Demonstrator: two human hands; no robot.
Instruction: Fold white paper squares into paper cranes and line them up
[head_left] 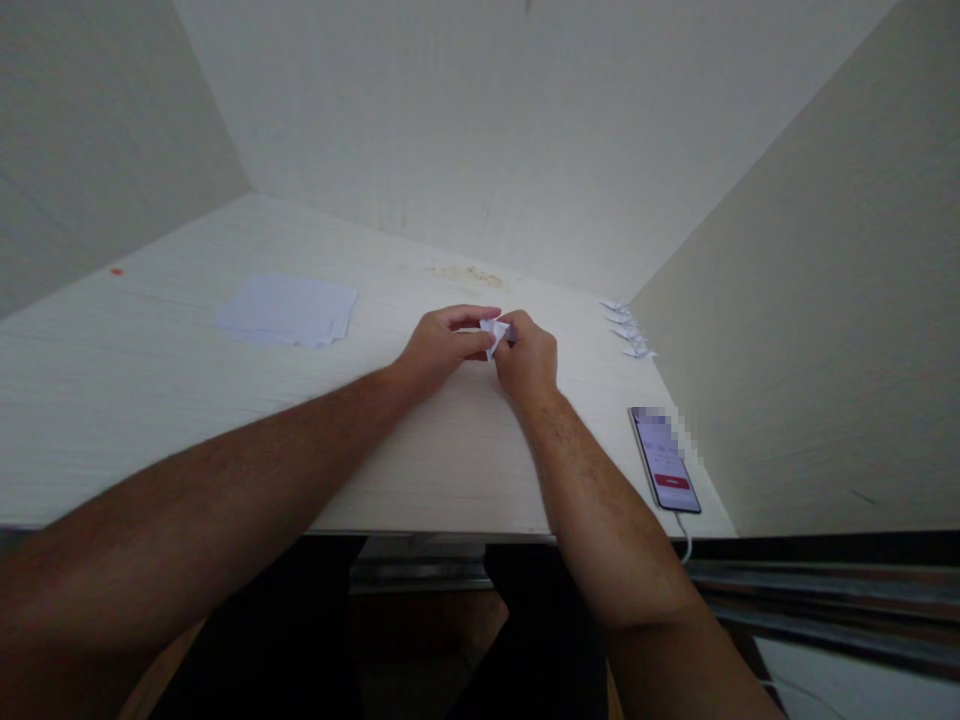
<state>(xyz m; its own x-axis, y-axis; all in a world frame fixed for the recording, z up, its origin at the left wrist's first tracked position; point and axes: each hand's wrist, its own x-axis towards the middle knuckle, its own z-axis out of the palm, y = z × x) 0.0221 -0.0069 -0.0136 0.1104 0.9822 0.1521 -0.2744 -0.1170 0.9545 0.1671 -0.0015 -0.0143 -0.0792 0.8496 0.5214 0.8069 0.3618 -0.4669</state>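
Observation:
A small folded piece of white paper (pixel 493 335) is held between my two hands above the middle of the white table (pixel 420 440). My left hand (pixel 448 340) pinches its left side, thumb in front and fingers behind. My right hand (pixel 529 352) grips the right side with its fingers curled in. Part of the paper is hidden by the fingers, so its full shape does not show. Left of my hands lies a loose stack of white paper sheets (pixel 289 308), edges not quite lined up.
Several small folded paper figures (pixel 628 330) stand in a row by the right wall (pixel 810 280). Nearer me lies a phone (pixel 666 460) with its screen lit and a white cable (pixel 684 540) running off the table edge. Walls enclose the table at left, back and right.

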